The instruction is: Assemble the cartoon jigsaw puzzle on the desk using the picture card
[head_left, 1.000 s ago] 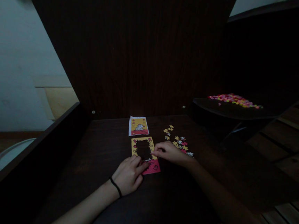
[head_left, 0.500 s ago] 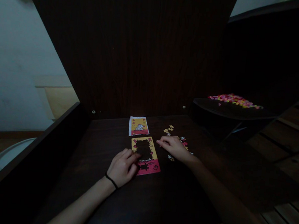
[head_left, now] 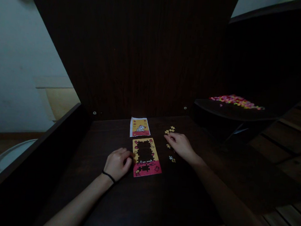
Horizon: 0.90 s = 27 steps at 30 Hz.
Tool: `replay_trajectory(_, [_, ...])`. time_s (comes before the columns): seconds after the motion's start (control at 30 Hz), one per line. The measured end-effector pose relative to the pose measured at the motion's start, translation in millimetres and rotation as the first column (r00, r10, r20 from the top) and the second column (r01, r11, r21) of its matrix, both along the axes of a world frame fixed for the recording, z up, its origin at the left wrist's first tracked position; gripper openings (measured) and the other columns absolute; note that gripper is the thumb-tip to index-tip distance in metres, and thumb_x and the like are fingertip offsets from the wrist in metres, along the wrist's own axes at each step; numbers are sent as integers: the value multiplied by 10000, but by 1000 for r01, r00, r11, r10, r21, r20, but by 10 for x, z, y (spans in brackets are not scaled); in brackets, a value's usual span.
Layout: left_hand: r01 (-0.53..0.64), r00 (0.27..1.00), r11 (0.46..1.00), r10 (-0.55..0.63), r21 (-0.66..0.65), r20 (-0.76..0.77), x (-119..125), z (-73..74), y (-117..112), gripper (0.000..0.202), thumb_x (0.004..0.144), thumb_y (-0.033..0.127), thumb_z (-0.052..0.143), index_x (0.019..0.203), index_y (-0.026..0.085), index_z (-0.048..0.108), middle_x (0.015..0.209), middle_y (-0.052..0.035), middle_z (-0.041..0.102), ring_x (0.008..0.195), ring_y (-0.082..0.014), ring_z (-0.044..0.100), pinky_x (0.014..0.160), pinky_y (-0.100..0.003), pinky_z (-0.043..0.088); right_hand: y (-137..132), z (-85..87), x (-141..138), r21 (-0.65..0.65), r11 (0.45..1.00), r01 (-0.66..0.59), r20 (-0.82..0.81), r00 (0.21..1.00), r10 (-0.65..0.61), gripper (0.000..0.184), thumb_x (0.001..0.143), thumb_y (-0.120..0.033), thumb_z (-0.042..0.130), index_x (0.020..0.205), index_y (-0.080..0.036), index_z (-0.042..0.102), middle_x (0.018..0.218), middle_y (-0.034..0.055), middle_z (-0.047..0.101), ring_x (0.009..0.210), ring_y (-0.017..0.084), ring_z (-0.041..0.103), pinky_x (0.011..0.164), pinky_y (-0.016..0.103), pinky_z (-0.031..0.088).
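The puzzle [head_left: 151,173] lies flat on the dark table [head_left: 121,203], between our two hands, with a large gap in its middle and a smaller one in its pink part. Our left hand [head_left: 118,163] rests at its left edge, with fingers loosely curled; perhaps it is there to keep the puzzle steady, but we cannot tell if it grips. Our right hand [head_left: 180,146] has its fingertips together just beside some yellow pieces [head_left: 172,128]; whether a piece is pinched there, we cannot tell. A few white and yellow pieces [head_left: 172,159] lie nearer to us, likely kept on this side for an easy reach. The picture card [head_left: 140,128] lies just beyond the puzzle, turned the same way, probably so that we can compare both.
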<state>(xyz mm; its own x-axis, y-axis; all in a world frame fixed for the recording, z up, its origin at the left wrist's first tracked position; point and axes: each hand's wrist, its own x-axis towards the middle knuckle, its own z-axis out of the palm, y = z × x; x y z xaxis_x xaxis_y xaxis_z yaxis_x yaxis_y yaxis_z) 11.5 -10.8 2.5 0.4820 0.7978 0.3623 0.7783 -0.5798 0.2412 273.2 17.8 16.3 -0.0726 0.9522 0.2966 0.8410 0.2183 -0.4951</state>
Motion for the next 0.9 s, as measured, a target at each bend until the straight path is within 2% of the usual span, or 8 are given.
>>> replay_trajectory(0.23, [-24,1000,1000,23,-18,-19,13,23,-5,242,747,174,351,699,172,587,663,-21,582,644,-151,537,613,-257,423,15,48,119,63,987,147,-67,988,-143,359,798,-419,387,555,-184,507,527,3,531,485,119,445,492,231,274])
replay_trajectory(0.5, [-36,999,999,36,-12,-11,9,12,-3,251,750,186,344,688,183,588,636,-15,566,621,-146,535,616,-250,430,27,83,211,78,973,218,-40,976,-216,350,796,-401,377,559,-183,515,512,7,510,497,132,460,496,237,278])
replay_trajectory(0.9, [-38,999,999,38,-18,-4,-2,-1,5,260,755,191,339,727,183,597,674,-22,588,651,-151,549,634,-253,436,84,37,307,74,957,282,-42,959,-280,330,801,-383,371,604,-186,548,587,23,575,567,148,513,534,240,311])
